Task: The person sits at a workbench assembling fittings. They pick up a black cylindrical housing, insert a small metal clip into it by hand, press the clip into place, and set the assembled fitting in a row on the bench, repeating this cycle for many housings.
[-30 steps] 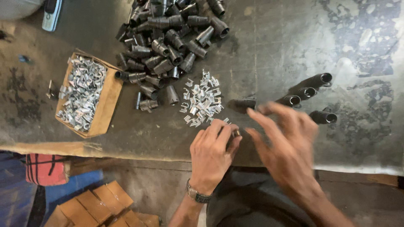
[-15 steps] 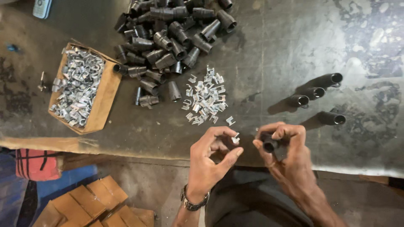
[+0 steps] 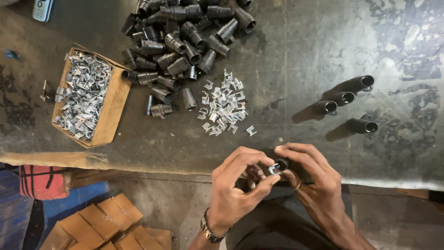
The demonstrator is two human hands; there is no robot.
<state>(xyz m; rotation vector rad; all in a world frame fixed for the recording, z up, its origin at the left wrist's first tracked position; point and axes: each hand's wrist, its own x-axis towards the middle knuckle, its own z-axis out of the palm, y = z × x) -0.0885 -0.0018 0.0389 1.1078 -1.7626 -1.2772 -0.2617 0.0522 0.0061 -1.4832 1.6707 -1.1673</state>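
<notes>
My left hand (image 3: 238, 185) pinches a small silver metal clip (image 3: 274, 169) between thumb and forefinger. My right hand (image 3: 310, 178) holds a short black plastic tube (image 3: 281, 164), its open end turned toward the clip. Clip and tube touch at the tube's mouth, just over the near edge of the dark metal table (image 3: 296, 60). A loose heap of the same silver clips (image 3: 223, 103) lies on the table beyond my hands. Farther back sits a big pile of black tubes (image 3: 180, 37).
A shallow cardboard box (image 3: 113, 111) full of silver clips stands at the left. Several black tubes (image 3: 347, 98) stand upright at the right. Brown cartons (image 3: 97, 227) and a red bag (image 3: 44, 180) lie on the floor below the table edge.
My right hand drew back from the table with a black tube. My left hand picked up a clip. Both hands came together, and the clip now meets the tube's mouth.
</notes>
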